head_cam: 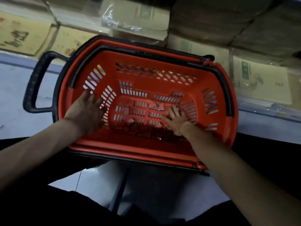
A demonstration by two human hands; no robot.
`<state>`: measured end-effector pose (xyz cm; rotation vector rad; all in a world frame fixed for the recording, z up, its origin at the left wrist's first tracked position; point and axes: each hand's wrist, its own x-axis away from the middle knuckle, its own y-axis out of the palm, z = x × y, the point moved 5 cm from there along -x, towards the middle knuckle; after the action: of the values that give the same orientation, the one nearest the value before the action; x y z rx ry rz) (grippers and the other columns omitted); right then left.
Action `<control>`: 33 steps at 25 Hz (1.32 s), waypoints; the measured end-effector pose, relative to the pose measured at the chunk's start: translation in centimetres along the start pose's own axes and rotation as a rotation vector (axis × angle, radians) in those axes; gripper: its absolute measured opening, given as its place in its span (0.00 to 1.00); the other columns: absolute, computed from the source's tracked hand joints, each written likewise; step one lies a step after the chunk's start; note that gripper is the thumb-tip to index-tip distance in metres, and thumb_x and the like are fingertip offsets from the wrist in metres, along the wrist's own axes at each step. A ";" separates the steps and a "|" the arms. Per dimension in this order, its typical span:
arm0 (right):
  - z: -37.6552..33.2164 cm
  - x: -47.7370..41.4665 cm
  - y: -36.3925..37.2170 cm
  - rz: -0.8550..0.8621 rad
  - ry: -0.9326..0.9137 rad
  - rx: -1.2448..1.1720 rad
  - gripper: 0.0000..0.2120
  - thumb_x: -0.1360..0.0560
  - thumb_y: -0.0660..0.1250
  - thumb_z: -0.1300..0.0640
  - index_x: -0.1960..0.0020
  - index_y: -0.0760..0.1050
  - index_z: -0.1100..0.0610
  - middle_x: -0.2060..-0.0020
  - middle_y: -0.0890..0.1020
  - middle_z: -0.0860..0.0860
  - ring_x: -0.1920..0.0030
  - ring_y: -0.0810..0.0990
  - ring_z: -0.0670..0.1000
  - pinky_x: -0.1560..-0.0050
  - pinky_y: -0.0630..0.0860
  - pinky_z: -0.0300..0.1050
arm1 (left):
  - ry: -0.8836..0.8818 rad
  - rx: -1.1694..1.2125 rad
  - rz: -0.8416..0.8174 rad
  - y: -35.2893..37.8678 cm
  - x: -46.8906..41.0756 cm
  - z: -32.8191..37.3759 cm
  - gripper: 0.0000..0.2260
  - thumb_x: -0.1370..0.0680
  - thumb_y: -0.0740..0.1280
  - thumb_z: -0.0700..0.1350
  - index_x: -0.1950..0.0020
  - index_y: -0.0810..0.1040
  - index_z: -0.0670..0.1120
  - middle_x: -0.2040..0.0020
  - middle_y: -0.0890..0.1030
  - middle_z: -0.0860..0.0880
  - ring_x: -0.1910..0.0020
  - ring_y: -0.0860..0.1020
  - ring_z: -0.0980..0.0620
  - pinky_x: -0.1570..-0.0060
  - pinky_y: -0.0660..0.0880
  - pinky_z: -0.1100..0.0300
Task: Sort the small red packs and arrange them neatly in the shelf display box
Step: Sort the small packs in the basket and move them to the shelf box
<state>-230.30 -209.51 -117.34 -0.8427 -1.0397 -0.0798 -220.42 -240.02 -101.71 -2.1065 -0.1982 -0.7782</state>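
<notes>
A red plastic shopping basket (228,101) with black handles stands on the floor in front of me. Several small red packs (129,120) lie scattered on its slotted bottom, more of them heaped in shadow along the near wall (146,133). My left hand (86,111) hovers over the basket's left inner wall, fingers spread, holding nothing. My right hand (176,120) reaches down to the bottom at the right, fingers spread flat over the packs; none is gripped that I can see. No shelf display box is in view.
A black pull handle (34,84) sticks out from the basket's left end. Cardboard cartons (24,35) and plastic-wrapped boxes (260,84) line the floor behind the basket. My dark-clothed legs frame the pale tiled floor (14,103) below.
</notes>
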 end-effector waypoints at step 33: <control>-0.6 4.6 -5.0 0.479 0.067 -0.804 0.13 0.37 0.77 0.57 0.61 0.73 0.49 0.52 0.71 0.45 0.51 0.73 0.52 0.45 0.68 0.46 | -0.101 0.086 -0.169 -0.1 -0.9 2.9 0.24 0.18 0.57 0.58 0.23 0.69 0.51 0.24 0.73 0.47 0.21 0.64 0.43 0.21 0.43 0.36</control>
<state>-229.64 -211.91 -111.01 -1.7869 -0.7034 -0.1211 -219.79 -237.57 -103.47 -2.0679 -0.4609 -0.7486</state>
